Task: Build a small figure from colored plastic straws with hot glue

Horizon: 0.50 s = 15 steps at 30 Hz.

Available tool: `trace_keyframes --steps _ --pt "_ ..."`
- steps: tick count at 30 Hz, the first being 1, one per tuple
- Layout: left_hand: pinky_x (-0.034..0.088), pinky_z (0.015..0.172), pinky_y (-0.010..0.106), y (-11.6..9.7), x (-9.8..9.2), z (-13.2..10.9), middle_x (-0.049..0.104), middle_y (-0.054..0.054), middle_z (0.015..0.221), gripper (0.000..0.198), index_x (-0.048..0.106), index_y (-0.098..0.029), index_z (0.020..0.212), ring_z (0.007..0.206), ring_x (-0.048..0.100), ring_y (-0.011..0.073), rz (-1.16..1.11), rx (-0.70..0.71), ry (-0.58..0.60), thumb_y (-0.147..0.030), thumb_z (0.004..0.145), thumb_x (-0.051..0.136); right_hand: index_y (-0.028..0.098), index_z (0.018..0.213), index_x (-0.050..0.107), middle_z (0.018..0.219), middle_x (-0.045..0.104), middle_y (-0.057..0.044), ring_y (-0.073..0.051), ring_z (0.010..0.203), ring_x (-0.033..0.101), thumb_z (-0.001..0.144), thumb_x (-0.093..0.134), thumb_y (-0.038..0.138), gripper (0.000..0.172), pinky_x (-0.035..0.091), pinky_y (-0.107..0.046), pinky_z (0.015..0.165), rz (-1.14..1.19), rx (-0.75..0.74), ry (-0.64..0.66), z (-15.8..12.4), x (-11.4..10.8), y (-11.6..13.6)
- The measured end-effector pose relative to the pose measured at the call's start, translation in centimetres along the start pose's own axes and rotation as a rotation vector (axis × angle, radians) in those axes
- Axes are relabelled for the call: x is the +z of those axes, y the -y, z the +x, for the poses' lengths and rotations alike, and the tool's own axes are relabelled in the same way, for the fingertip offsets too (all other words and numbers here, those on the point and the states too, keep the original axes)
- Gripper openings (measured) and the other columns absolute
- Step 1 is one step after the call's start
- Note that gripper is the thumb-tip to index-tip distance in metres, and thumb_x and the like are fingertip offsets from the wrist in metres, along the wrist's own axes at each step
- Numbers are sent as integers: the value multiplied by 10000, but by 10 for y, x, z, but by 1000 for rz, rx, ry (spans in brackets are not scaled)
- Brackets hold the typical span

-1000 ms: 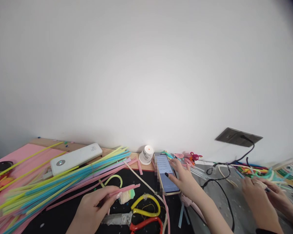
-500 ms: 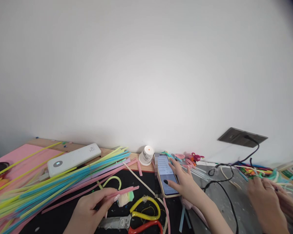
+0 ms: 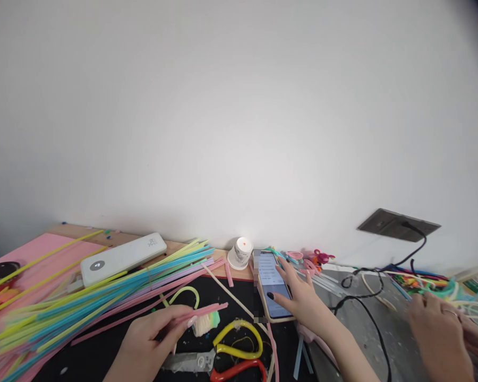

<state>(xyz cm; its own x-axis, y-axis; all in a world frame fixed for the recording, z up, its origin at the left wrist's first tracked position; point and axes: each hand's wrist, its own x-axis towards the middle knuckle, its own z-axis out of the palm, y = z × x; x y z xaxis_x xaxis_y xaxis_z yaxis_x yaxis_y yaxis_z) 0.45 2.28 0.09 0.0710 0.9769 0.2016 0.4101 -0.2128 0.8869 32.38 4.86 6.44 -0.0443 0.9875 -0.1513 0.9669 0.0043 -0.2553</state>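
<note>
My left hand is closed in a pinch on pink pipe cleaners, whose ends stick out to the right past the fingertips. Just beneath them, a small bundle of cream, yellow and green pipe cleaners shows; whether the fingers hold it too is unclear. My right hand has its fingers spread over a phone with a lit screen. Thumb and index finger lie on or close to the glass. Scissors with yellow and red handles rest on the black mat between both hands.
A big bunch of pastel pipe cleaners spreads at left beside a white power bank. A paper cup stands upside down near the wall. Black cable runs from the wall socket. At right are another person's hands.
My two hands keep nearly the same positions and holds. The other person's hands have shifted slightly down and right. The whole view has moved very little.
</note>
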Motion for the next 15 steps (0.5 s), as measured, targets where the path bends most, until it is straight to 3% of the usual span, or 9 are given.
trace_keyframes --steps 15 --pt "445 452 165 -1 2 -1 633 -57 487 232 743 -241 753 384 524 103 -19 -5 -45 -438 776 621 205 1513 61 1474 405 -126 -245 1447 162 843 459 373 797 -14 -602 1125 34 5 42 -1 -2 5"
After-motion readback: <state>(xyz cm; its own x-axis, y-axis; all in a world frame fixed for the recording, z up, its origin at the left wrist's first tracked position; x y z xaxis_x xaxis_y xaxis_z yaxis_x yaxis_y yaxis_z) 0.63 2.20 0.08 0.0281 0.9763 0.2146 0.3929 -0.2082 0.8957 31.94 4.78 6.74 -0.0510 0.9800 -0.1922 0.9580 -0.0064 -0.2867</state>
